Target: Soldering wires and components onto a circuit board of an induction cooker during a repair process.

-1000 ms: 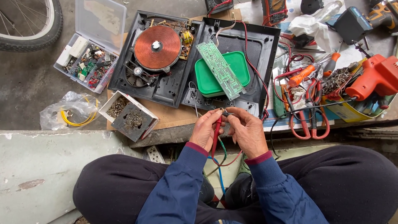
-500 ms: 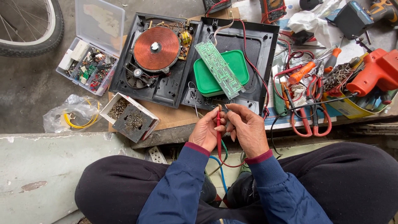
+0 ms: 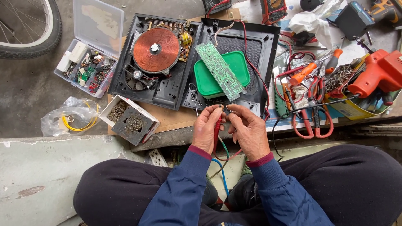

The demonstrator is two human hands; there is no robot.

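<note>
Pinching a red-handled probe upright in the closed left hand, tip up at the small part nipped in the right hand fingertips just beside it, both hands touching, directly below the green circuit board.

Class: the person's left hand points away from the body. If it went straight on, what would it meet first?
Probably the near edge of the open black plastic appliance casing just beyond the left hand; the green plastic tub lies farther on. Depth is unclear.
</note>
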